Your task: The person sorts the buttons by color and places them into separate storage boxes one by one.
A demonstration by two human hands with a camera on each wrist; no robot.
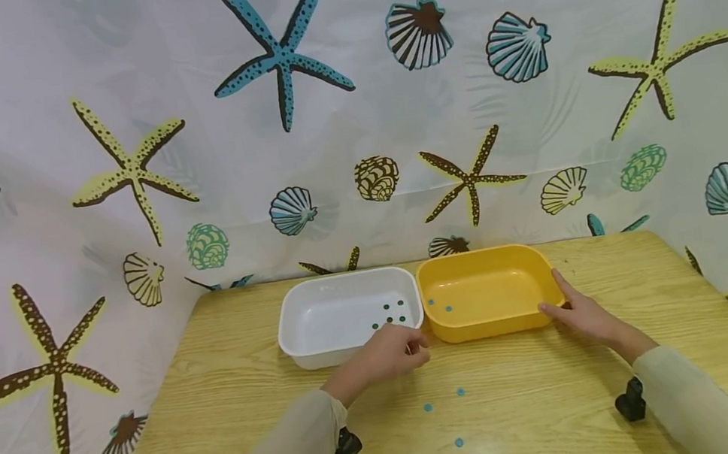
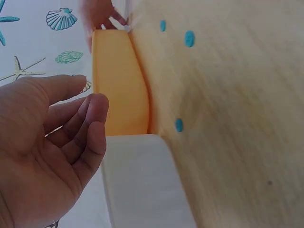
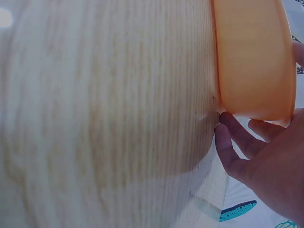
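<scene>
My left hand [image 1: 382,353] hovers at the front right corner of a white tray [image 1: 321,323]. Its fingers are loosely bent, the thumb stands apart, and nothing shows between them in the left wrist view. Several small dark green discs [image 1: 390,320] lie inside the white tray. Against its right side stands a yellow tray [image 1: 495,294] with two small blue discs [image 1: 448,309] in it. My right hand [image 1: 583,317] holds the yellow tray's right end, thumb at the front corner and fingers along the end wall, as the right wrist view [image 3: 270,156] shows.
Three loose blue discs [image 1: 461,391] lie on the wooden table [image 1: 537,418] in front of the trays. A cloth [image 1: 351,122] printed with starfish and shells hangs behind the table and along its sides. A black wrist device [image 1: 348,445] sits under each sleeve.
</scene>
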